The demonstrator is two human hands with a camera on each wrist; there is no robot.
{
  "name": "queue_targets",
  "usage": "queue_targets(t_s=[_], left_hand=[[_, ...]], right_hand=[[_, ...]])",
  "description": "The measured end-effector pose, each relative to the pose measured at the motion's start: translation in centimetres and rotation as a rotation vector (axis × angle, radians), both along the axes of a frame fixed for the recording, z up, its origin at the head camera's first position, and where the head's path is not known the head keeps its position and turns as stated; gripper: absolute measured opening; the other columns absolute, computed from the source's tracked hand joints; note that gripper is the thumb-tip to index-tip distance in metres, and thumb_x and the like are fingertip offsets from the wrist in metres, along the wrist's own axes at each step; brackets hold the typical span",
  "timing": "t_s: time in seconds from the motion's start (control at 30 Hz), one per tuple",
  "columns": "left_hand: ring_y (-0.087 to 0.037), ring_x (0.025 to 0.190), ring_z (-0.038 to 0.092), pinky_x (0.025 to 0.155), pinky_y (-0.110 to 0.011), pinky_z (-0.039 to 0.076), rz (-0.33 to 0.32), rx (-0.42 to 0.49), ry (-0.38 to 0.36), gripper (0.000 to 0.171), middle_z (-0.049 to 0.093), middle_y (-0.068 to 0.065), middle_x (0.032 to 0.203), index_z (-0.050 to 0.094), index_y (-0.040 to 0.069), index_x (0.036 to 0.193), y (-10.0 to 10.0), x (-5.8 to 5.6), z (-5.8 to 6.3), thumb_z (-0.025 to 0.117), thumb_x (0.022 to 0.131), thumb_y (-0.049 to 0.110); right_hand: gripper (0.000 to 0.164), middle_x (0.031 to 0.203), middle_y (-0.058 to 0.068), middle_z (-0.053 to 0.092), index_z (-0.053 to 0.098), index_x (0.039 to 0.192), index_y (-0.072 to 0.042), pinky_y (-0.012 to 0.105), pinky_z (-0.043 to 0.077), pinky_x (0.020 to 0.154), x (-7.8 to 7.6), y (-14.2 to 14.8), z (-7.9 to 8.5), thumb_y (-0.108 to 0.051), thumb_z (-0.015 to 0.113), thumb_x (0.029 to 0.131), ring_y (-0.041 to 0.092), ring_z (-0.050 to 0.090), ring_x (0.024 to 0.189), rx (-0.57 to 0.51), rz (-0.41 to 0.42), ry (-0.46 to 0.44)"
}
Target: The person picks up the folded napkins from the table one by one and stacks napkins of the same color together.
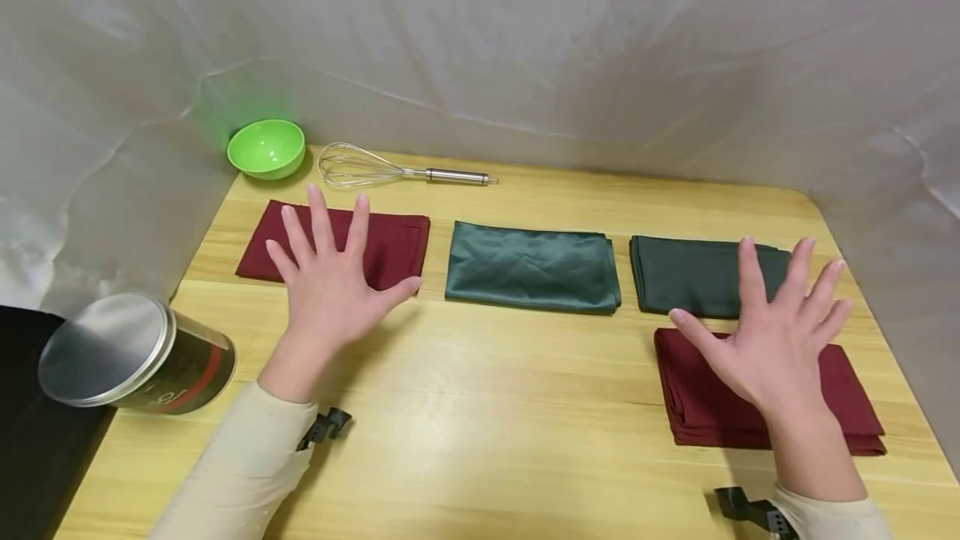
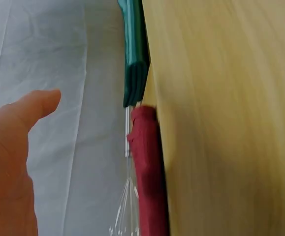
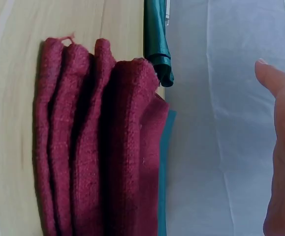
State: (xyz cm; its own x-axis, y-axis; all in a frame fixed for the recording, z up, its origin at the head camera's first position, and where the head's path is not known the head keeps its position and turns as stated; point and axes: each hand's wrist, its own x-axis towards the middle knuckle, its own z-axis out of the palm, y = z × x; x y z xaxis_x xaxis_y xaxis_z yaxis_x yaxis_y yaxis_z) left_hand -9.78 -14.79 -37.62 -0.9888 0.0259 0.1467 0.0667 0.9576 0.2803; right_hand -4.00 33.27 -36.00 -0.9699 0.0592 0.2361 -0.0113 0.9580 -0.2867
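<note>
My left hand (image 1: 330, 290) hovers with fingers spread over a folded dark red cloth (image 1: 397, 244) at the left; the left wrist view shows that cloth (image 2: 148, 172) edge-on below the hand. Over another folded red cloth (image 1: 705, 407) at the right, my right hand (image 1: 780, 344) is spread too, holding nothing. In the right wrist view this red cloth (image 3: 122, 147) shows several thick layers. A shiny green folded cloth (image 1: 532, 269) lies between the hands. Partly hidden behind the right fingers is a darker green folded cloth (image 1: 686, 277).
A light green bowl (image 1: 267, 150) stands in the back left corner, beside a metal whisk (image 1: 405, 172) lying along the rear. At the left edge stands a dark tin (image 1: 180, 373) with a silver lid. Pale fabric walls (image 1: 487, 48) border the wooden table (image 1: 480, 432).
</note>
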Motion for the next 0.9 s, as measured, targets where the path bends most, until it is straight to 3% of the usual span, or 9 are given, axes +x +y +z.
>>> queue_targets(t_s=[0.27,0.53,0.7,0.8,0.9], left_hand=[[-0.039,0.147,-0.016,0.111,-0.067,-0.001,-0.008,0.215,0.152,0.118,-0.02,-0.01,0.163,0.005,0.023,0.162,2.7,0.6,-0.7,0.067,0.076,0.074],[-0.032,0.15,-0.001,0.115,-0.057,0.011,-0.104,0.402,0.254,0.119,-0.007,-0.009,0.166,0.005,0.016,0.162,8.5,1.7,0.1,0.072,0.077,0.065],[-0.028,0.15,0.002,0.113,-0.06,0.017,-0.179,0.474,0.209,0.119,-0.005,-0.006,0.166,0.004,0.015,0.162,12.4,2.3,0.9,0.072,0.078,0.063],[-0.025,0.15,0.002,0.111,-0.061,0.021,-0.229,0.525,0.146,0.117,-0.007,-0.002,0.166,0.0,0.019,0.162,14.9,2.6,1.4,0.072,0.08,0.062],[-0.023,0.15,0.001,0.107,-0.063,0.026,-0.297,0.58,0.1,0.118,-0.008,0.001,0.165,-0.002,0.024,0.161,17.3,3.0,1.4,0.074,0.08,0.059]], right_hand=[[0.107,0.166,0.012,-0.005,0.022,0.161,-0.026,0.07,-0.01,0.106,0.3,0.9,-0.3,-0.051,0.081,0.075,0.041,-0.012,0.147,-0.07,0.058,0.133],[0.096,0.164,0.015,0.014,0.033,0.157,-0.015,0.065,-0.003,0.111,1.1,2.7,-0.8,-0.059,0.07,0.08,0.035,0.002,0.149,-0.237,0.191,0.295],[0.09,0.164,0.01,0.018,0.031,0.158,-0.014,0.054,0.001,0.116,1.6,4.1,-0.9,-0.03,0.076,0.082,0.028,0.008,0.15,-0.345,0.173,0.273],[0.093,0.164,0.006,0.019,0.028,0.159,-0.016,0.049,0.004,0.118,2.2,5.4,-1.0,-0.015,0.077,0.081,0.021,0.011,0.149,-0.35,0.093,0.229],[0.096,0.163,0.005,0.019,0.024,0.16,-0.019,0.047,0.006,0.118,2.8,6.6,-1.2,-0.012,0.078,0.082,0.017,0.011,0.149,-0.329,0.014,0.181]])
